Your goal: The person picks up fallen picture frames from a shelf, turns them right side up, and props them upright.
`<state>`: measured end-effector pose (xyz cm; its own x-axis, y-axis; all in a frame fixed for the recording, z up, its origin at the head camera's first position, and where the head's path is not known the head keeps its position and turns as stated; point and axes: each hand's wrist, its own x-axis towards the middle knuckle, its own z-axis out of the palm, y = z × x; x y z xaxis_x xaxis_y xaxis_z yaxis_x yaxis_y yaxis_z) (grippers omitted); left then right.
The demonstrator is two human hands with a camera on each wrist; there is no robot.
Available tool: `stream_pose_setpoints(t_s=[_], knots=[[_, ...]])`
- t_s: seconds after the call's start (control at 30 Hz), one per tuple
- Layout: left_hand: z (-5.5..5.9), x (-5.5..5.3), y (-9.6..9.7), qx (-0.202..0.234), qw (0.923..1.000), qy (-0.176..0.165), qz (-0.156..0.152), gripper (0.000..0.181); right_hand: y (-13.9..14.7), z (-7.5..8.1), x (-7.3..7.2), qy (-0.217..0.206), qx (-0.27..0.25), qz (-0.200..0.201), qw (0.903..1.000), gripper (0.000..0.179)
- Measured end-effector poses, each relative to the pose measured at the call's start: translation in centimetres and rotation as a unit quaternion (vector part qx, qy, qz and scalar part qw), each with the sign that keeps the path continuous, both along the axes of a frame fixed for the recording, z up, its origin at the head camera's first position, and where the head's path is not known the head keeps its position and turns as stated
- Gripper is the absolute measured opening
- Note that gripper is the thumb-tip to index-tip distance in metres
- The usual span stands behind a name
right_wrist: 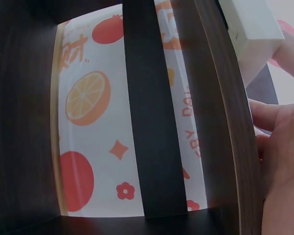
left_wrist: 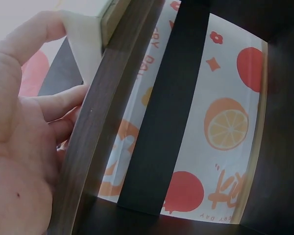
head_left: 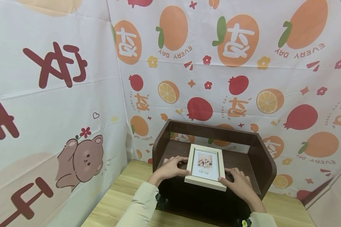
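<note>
A picture frame with a pale border and a small printed picture lies face up on the upper board of a dark brown desk shelf. Its near edge juts past the front of the board. My left hand holds the frame's left side, thumb at the near corner and fingers farther back. On the opposite side, my right hand grips the frame, its thumb on the near right corner. Each wrist view shows the thumb against the frame's pale edge and curled fingers by the shelf board, partly hidden.
The shelf stands on a light wood-grain table, with an open dark compartment below its upper board. Raised side panels and a back rail border the board. Printed cloth hangs behind and to the left.
</note>
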<state>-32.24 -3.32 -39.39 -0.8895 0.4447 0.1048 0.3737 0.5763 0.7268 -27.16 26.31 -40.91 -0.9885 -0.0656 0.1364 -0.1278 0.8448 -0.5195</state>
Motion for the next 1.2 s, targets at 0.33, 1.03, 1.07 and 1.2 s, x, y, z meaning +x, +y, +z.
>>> stream_pose_setpoints(t_s=[0.33, 1.03, 1.07, 1.2], knots=[[0.1, -0.23, -0.5, 0.04, 0.999, -0.012, -0.015, 0.065, 0.43, 0.21, -0.07, -0.019, -0.068, 0.02, 0.9973, 0.065], [-0.28, -0.19, -0.17, 0.103, 0.9945, -0.009, 0.01, 0.072, 1.05, -0.29, -0.35, -0.023, -0.185, 0.041, 0.9816, 0.071], [-0.26, -0.2, -0.13, 0.11, 0.9938, -0.012, 0.007, 0.072, 1.06, -0.25, -0.33, -0.023, -0.189, 0.043, 0.9807, 0.071], [0.24, -0.04, 0.16, 0.148, 0.9885, -0.028, -0.011, 0.072, 1.03, 0.1, -0.14, -0.023, -0.216, 0.049, 0.9749, 0.073]])
